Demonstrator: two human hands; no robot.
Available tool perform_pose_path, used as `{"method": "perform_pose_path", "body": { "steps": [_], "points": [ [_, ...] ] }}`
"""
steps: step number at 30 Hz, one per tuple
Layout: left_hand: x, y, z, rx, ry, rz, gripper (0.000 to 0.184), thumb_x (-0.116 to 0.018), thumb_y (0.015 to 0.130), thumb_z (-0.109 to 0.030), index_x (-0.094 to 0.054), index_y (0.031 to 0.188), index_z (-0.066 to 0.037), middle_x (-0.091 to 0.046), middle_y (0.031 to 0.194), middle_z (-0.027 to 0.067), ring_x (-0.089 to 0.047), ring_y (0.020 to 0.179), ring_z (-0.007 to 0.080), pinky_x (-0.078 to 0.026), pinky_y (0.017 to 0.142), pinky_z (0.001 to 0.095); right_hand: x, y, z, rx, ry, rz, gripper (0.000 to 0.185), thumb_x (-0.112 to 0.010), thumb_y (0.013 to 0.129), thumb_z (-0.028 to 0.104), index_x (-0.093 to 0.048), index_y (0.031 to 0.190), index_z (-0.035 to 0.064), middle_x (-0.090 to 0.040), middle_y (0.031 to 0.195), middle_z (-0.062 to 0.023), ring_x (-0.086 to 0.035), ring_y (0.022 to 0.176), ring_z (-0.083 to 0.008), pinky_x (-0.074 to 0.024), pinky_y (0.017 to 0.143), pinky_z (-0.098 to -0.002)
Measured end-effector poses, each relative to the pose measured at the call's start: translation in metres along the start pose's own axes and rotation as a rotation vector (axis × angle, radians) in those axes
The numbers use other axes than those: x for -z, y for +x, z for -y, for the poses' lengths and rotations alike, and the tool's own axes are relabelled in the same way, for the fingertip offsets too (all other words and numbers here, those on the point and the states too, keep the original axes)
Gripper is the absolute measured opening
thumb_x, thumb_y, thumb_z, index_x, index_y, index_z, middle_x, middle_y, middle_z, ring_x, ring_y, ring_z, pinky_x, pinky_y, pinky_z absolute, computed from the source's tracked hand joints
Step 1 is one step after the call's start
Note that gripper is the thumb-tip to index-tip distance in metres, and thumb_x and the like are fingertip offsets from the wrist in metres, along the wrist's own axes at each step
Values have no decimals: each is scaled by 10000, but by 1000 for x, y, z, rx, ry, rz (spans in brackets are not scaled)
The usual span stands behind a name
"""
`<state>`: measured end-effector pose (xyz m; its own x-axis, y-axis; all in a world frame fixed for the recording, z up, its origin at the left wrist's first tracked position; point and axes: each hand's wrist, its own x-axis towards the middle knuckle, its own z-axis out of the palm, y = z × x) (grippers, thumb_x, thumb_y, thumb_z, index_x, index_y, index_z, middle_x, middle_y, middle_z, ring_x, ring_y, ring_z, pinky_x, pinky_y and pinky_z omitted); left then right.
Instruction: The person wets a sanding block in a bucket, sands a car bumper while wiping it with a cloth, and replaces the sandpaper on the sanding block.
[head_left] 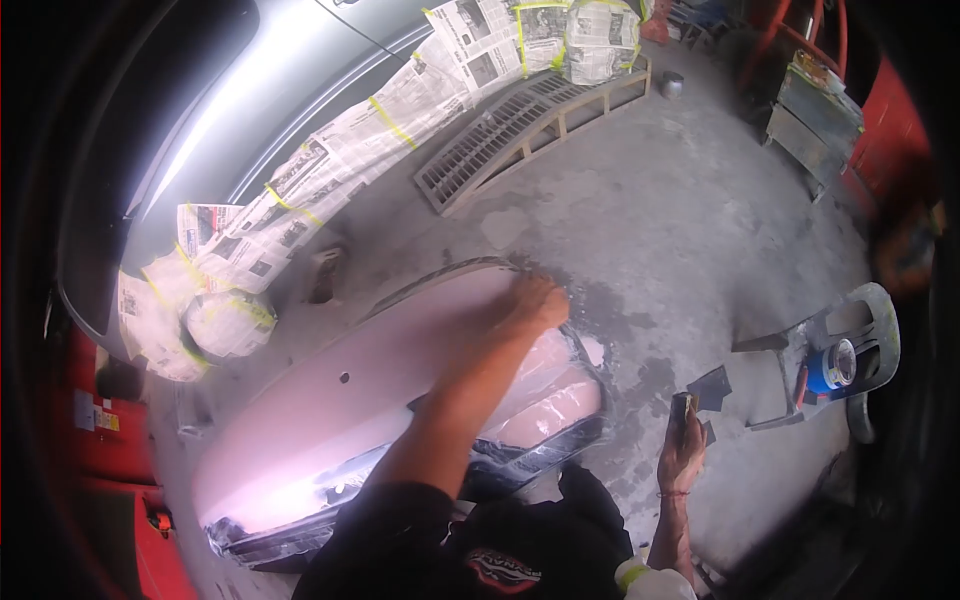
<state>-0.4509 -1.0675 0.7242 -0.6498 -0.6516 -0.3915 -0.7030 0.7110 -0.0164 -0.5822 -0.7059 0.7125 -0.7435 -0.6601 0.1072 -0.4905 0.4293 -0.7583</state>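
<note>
A large curved car bumper (330, 425), coated pinkish with dark unpainted edges, lies in front of me. My left hand (540, 303) rests on its far right corner; the fingers are bent away from view, so whether they grip the edge is unclear. Off to the right, my right hand (683, 455) is closed around a dark, narrow sanding block (682, 412), held upright and apart from the bumper. Dark sheets that look like sandpaper (710, 387) show just beyond that block; whether they touch the hand or lie on the floor I cannot tell.
A silver car (190, 120) masked with newspaper (340, 165) stands at the upper left. A slatted grille-like frame (530, 125) lies beside it. At right, a grey plastic chair (765, 370) carries a blue can (830, 367). Wet patches mark the concrete floor (650, 200).
</note>
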Motion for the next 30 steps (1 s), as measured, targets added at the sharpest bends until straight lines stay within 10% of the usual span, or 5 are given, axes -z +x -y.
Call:
{"method": "perform_pose_path", "body": {
  "steps": [6,11,21,24,30],
  "points": [
    [-13,-8,-19,-116,14,-17,249,-628,789,-230,-787,964,-153,-756,921,76,-718,934,305,-565,795,432,3,-10,4,-87,117,-31,418,-612,960,116,-572,1356,-10,-601,1108,-153,-622,1007,-258,-490,893,-351],
    [-25,-95,-8,-230,-78,-624,411,-564,853,-50,-633,1256,-12,-584,1307,234,-664,1038,377,-550,866,473,-16,6,24,20,210,30,408,-621,952,103,-585,1347,11,-585,1250,-210,-613,1128,-352,-487,964,-421],
    [-123,-443,184,681,-368,-1006,522,-523,993,-204,-420,1468,-14,-488,1432,232,-466,1332,394,-413,1098,440,-101,29,130,623,246,242,489,-638,858,69,-610,1346,84,-540,1301,-236,-550,1180,-399,-450,1011,-451],
    [-156,-547,236,1169,129,-729,472,-433,1037,-254,-437,1467,-59,-504,1437,222,-447,1358,381,-386,1109,459,-117,17,167,970,123,187,568,-663,789,53,-605,1350,116,-538,1303,-246,-554,1150,-429,-445,981,-487],
    [-149,-577,246,1743,-117,-843,477,-430,1023,-250,-439,1483,-123,-557,1402,180,-563,1234,414,-440,1027,578,-130,15,161,956,147,162,611,-663,790,105,-543,1384,178,-507,1323,-272,-538,1120,-474,-463,881,-572]
  ]
}}
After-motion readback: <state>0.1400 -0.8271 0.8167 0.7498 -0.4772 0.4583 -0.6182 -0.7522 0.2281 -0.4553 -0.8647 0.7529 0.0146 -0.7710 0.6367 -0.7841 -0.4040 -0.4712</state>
